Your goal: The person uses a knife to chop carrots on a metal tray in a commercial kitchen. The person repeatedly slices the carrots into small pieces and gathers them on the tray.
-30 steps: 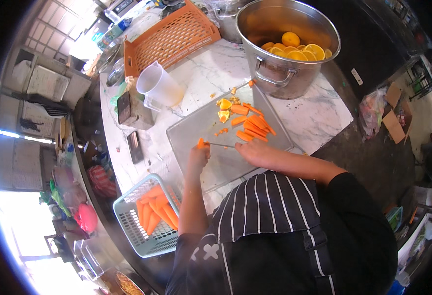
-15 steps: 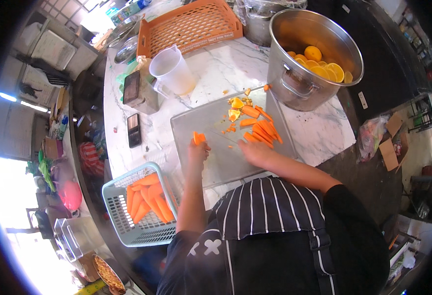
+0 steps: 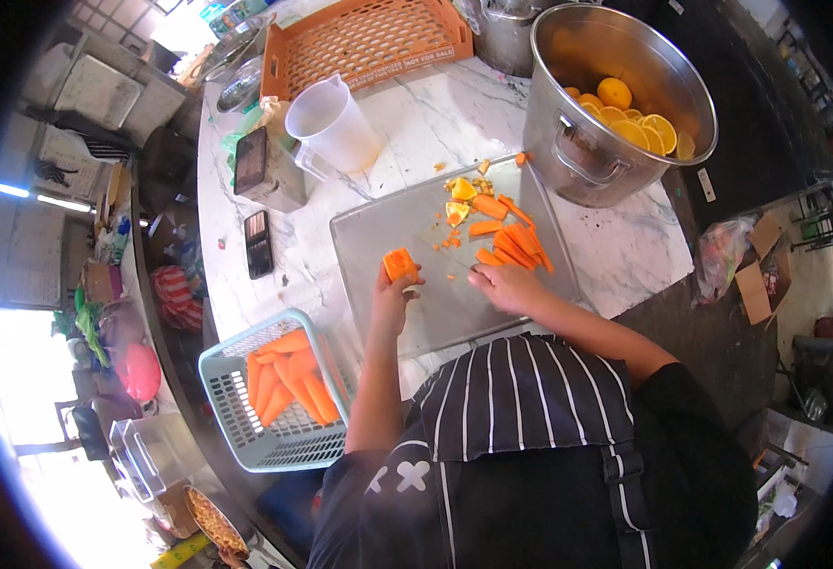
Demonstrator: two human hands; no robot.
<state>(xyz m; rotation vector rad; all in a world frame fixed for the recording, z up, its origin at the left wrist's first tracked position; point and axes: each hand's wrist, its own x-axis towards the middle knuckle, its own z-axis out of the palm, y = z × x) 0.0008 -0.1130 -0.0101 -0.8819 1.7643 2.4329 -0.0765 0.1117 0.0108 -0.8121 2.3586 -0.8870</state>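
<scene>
My left hand [image 3: 393, 299] grips a chunk of orange carrot [image 3: 399, 265], held above the left part of a grey cutting board [image 3: 369, 237]. My right hand [image 3: 509, 287] is closed around a knife [image 3: 454, 259]; its thin blade points toward the left hand and shows only faintly, while the handle is hidden in the fingers. Beyond the right hand lies a pile of cut carrot sticks [image 3: 516, 245]. Two yellow-orange citrus pieces [image 3: 457, 213] and small carrot scraps are near the board's far edge.
Peeled carrots [image 3: 288, 379] fill a pale blue basket [image 3: 231, 417] at left. A large steel pot [image 3: 582, 161] of orange slices [image 3: 639, 133] stands far right. A plastic jug [image 3: 336, 128], a phone [image 3: 258, 245], a metal tin [image 3: 269, 171] and an orange crate [image 3: 369, 47] occupy the marble-patterned table.
My left hand has risen slightly and turned the carrot chunk, so a broader face shows. My right hand has shifted a little to the right, still holding the knife.
</scene>
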